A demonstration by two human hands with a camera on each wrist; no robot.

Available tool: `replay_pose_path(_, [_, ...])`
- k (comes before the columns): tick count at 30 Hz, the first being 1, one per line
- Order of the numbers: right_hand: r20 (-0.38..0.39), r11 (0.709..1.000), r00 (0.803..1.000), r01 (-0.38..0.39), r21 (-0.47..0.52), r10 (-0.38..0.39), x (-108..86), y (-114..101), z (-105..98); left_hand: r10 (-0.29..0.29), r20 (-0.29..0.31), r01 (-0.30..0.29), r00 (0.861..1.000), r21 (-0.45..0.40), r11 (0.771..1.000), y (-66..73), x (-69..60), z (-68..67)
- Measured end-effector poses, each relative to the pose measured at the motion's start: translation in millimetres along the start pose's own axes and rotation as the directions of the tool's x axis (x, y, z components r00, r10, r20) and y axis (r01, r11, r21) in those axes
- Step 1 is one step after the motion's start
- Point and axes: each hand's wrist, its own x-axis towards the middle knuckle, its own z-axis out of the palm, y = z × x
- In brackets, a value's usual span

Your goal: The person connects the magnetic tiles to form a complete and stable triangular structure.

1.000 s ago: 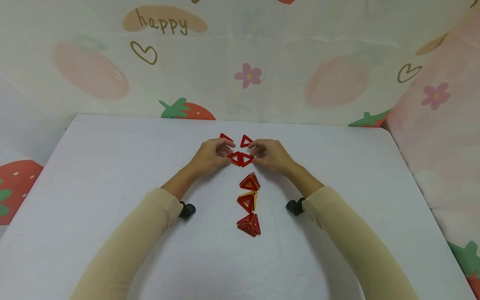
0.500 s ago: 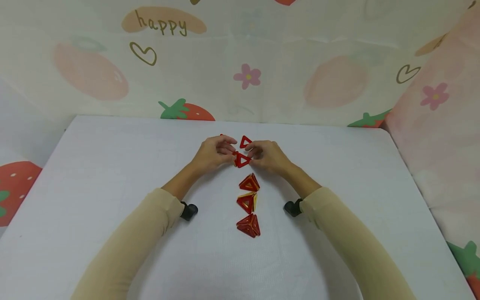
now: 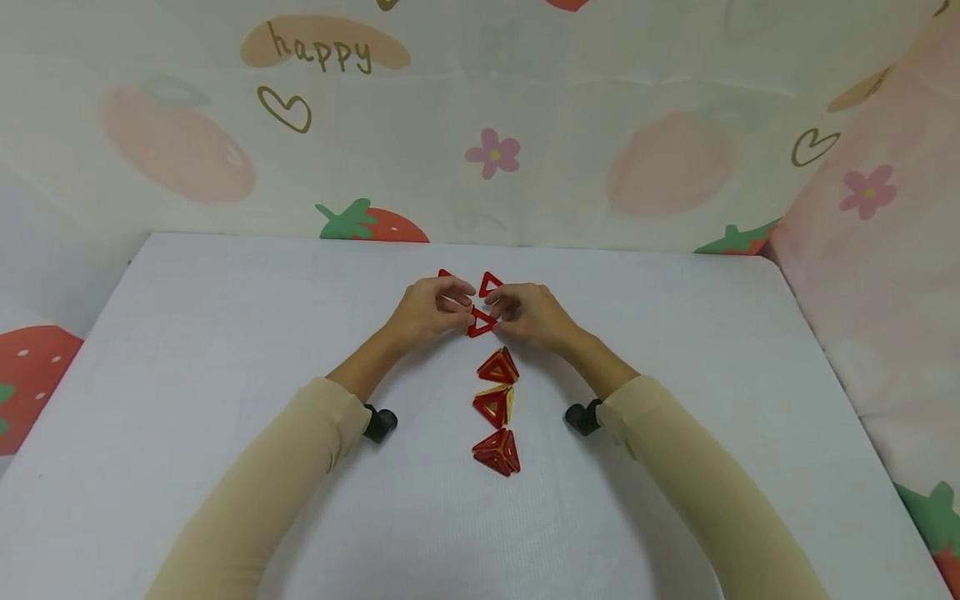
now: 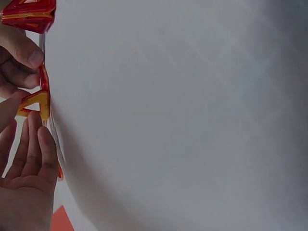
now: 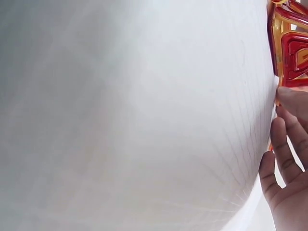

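Observation:
Both hands meet at a pair of triangular magnetic tiles beyond the middle of the white table. My left hand (image 3: pixel 429 310) pinches one tile, raised on edge; its orange inner side (image 4: pixel 44 107) shows in the left wrist view. The other, a red triangular tile (image 3: pixel 483 331), lies against it, and the thumb and fingers of my right hand (image 3: pixel 534 315) hold its right corner. Just behind the hands are two more red triangular tiles, one (image 3: pixel 482 286) near the right fingers and one (image 3: pixel 445 272) mostly hidden by the left hand.
Three small red and yellow pyramids stand in a line nearer the person: a far one (image 3: pixel 498 367), a middle one (image 3: pixel 493 406) and a near one (image 3: pixel 498 452). A printed cloth (image 3: pixel 555 200) hangs behind the table's (image 3: pixel 225 333) back edge.
The left tile, earlier flat beside its partner, is tilted up on edge. Both hands have shifted slightly, the right one leftward with the right tile.

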Motion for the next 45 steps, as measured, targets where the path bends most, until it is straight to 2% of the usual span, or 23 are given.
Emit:
replay_pose_path(9, [0.021, 1.000, 1.000, 0.000, 0.016, 0.000, 2.9, 1, -7, 0.008, 0.008, -0.009, 1.000, 0.051, 0.999, -3.6, -1.8, 0.3])
replay_pose_path(17, [-0.070, 0.998, 0.996, -0.060, 0.027, 0.061, 9.7, 3, -13, 0.024, 0.019, -0.025, 1.000, 0.055, 0.998, -2.3, -2.8, 0.5])
replay_pose_path(22, [-0.084, 0.996, 0.993, -0.077, 0.034, 0.080, 17.3, 1, -19, 0.013, 0.017, -0.014, 1.000, 0.049, 0.999, -2.0, -3.4, -0.3])
replay_pose_path(27, [-0.040, 0.998, 0.997, -0.063, 0.011, 0.064, 25.4, 5, -24, 0.001, 0.017, -0.002, 1.000, 0.056, 0.998, -2.0, -3.5, 0.1])
replay_pose_path(35, [0.036, 0.999, 0.999, -0.030, -0.026, 0.031, 33.8, 10, -27, 0.014, 0.019, -0.016, 1.000, 0.061, 0.998, -2.6, -1.7, 1.1])
replay_pose_path(39, [0.047, 0.999, 0.999, 0.004, -0.040, -0.003, 36.8, 13, -28, 0.024, 0.019, -0.025, 1.000, 0.054, 0.998, -2.1, -1.4, 0.7])
replay_pose_path(45, [0.046, 0.998, 0.997, 0.060, 0.008, -0.060, 41.2, 18, -25, 0.020, 0.020, -0.021, 1.000, 0.045, 0.999, -3.6, -0.9, 1.1])
